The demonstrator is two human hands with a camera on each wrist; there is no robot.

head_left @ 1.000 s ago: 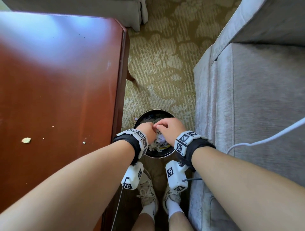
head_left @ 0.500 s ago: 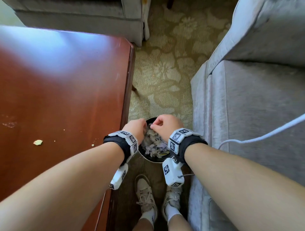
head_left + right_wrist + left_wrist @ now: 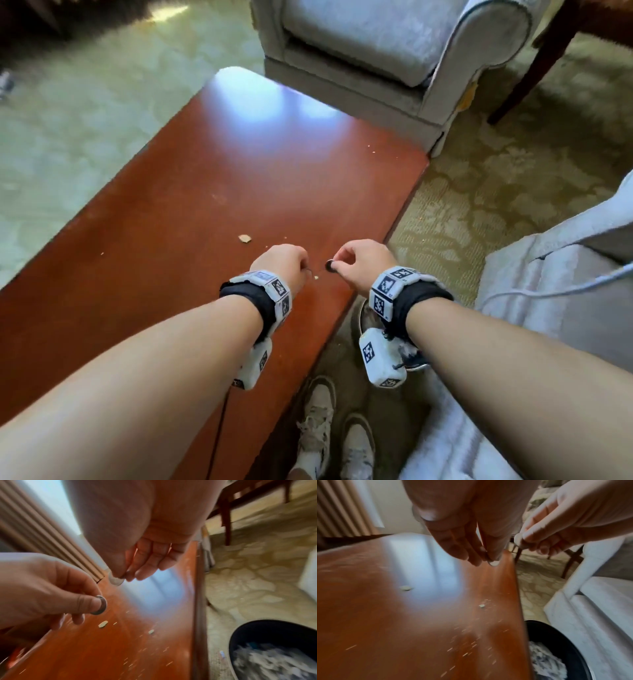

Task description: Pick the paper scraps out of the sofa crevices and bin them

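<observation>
Wooden table (image 3: 205, 205), two hands, each pinching one coin, one bin (image 3: 257, 631).

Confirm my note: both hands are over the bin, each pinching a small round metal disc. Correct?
No. The left hand and right hand are over the wooden table, not the bin beside it; the head view shows this. Each does pinch a small round metal disc: left disc, right disc.
</observation>
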